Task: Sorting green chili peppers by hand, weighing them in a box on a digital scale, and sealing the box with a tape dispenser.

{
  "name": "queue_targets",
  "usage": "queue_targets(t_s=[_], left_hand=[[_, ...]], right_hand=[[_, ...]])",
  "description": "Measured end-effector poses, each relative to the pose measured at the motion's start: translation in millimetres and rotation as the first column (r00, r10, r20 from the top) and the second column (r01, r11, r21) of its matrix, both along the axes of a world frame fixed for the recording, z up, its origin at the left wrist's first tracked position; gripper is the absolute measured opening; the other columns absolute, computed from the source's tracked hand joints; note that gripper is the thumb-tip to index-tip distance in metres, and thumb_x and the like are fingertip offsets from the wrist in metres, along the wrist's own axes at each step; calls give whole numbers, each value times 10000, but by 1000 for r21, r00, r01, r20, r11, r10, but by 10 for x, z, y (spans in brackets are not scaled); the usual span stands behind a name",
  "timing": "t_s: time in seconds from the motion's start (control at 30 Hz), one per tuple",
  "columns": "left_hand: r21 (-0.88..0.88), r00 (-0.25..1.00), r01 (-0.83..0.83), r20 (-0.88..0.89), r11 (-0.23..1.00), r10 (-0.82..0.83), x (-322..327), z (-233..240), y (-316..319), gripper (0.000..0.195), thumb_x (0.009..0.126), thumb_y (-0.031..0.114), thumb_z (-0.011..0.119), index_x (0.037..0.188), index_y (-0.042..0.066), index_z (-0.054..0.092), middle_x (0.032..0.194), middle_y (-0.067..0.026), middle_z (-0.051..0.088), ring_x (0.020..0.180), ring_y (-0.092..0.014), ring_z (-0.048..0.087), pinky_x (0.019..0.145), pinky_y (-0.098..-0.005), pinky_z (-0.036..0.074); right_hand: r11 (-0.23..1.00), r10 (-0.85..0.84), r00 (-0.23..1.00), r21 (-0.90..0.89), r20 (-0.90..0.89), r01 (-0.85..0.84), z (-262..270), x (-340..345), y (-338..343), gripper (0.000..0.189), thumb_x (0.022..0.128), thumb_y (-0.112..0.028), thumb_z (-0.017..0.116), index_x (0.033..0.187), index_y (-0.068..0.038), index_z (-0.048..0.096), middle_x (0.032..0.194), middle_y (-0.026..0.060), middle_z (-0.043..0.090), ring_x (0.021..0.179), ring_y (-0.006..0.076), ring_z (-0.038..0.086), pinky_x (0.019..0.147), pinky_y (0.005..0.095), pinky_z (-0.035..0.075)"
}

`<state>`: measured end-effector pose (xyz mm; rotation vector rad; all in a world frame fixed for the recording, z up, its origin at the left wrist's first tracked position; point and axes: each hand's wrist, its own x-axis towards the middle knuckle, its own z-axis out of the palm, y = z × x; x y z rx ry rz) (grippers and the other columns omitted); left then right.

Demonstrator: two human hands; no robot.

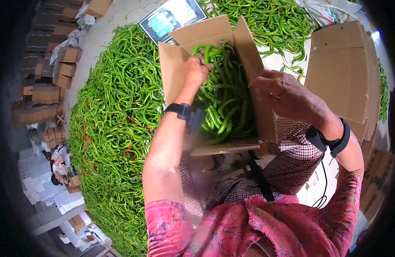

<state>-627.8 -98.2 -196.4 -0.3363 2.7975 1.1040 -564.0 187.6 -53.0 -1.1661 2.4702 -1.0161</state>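
An upright cardboard box with its flaps spread stands before me, filled with long green chili peppers. My left hand is inside its far left part with curled fingers on a curved green pepper; whether it grips it is hard to tell. My right hand is bent at the box's right flap, its fingertips near the cardboard edge and partly hidden. Both wrists wear black straps.
A large heap of green peppers, some red, lies left; another heap lies beyond the box. A display panel stands at the box's far side. Flattened cardboard boxes are stacked right. Another person is at the far left, near stacked cartons.
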Motion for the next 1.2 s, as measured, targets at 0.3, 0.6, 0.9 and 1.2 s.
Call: queue_targets(t_s=[0.3, 0.6, 0.9, 1.2], left_hand=[[39, 981, 147, -134, 988, -141, 170, 441, -146, 367, 848, 171, 687, 1159, -8, 612, 809, -61, 664, 658, -116, 607, 601, -276, 504], [3, 575, 753, 484, 658, -660, 1392, 997, -9, 296, 799, 225, 734, 995, 14, 664, 800, -149, 668, 765, -269, 659, 800, -348, 507], [389, 522, 635, 420, 668, -742, 1361, 1103, 129, 290, 901, 297, 599, 876, 16, 668, 756, -114, 660, 685, -186, 604, 636, -344, 476], [833, 892, 163, 105, 529, -440, 1472, 1835, -335, 251, 801, 138, 642, 985, -30, 664, 789, -81, 642, 694, -128, 598, 612, -279, 477]], right_hand=[[986, 165, 936, 41, -311, -160, -95, 118, 182, 219, 741, -116, 652, 928, -1, 645, 1096, 128, 608, 1081, 308, 557, 939, 378, 457], [998, 66, 995, 12, 81, -67, 235, 528, 183, 231, 810, -72, 632, 1030, -14, 594, 922, 153, 578, 873, 357, 586, 761, 423, 493], [978, 154, 965, 108, 211, -180, 32, 684, 155, 221, 855, -132, 602, 1049, -27, 609, 919, 156, 597, 877, 353, 607, 766, 426, 492], [992, 125, 974, -50, 189, -117, 93, 571, 122, 224, 845, -115, 621, 1043, -11, 604, 924, 169, 599, 888, 373, 600, 769, 433, 488]])
